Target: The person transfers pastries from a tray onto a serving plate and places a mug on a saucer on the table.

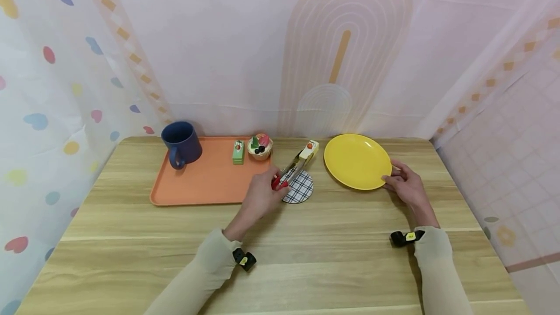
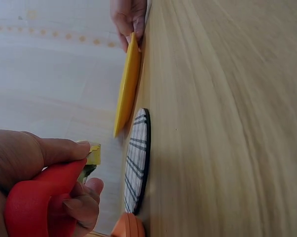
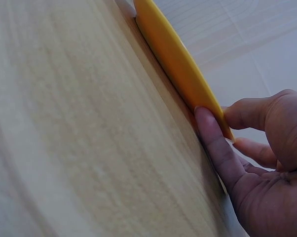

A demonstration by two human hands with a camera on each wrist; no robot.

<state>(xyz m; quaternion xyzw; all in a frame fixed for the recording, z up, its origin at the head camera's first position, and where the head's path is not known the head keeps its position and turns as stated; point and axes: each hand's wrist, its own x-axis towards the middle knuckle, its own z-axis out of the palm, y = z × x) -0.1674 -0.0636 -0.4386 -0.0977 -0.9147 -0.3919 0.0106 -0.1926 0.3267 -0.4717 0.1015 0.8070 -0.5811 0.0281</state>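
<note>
My left hand (image 1: pixel 262 191) grips red-handled metal tongs (image 1: pixel 289 171), and the red handle also shows large in the left wrist view. Between the tips of the tongs is a small yellow slice of toy cake (image 1: pixel 309 150) with an orange-red topping, held above the table to the left of the plate. My right hand (image 1: pixel 408 186) pinches the right rim of a round yellow plate (image 1: pixel 358 162). In the right wrist view the fingers sit on both sides of the plate edge (image 3: pixel 188 64). A plaid round coaster (image 1: pixel 301 188) lies under the tongs.
An orange tray (image 1: pixel 199 186) lies on the left of the wooden table (image 1: pixel 315 256). On it stand a dark blue mug (image 1: pixel 185 145), a green toy cake slice (image 1: pixel 238 153) and a fruit tart (image 1: pixel 260 148). A patterned cloth (image 1: pixel 236 52) hangs behind the table.
</note>
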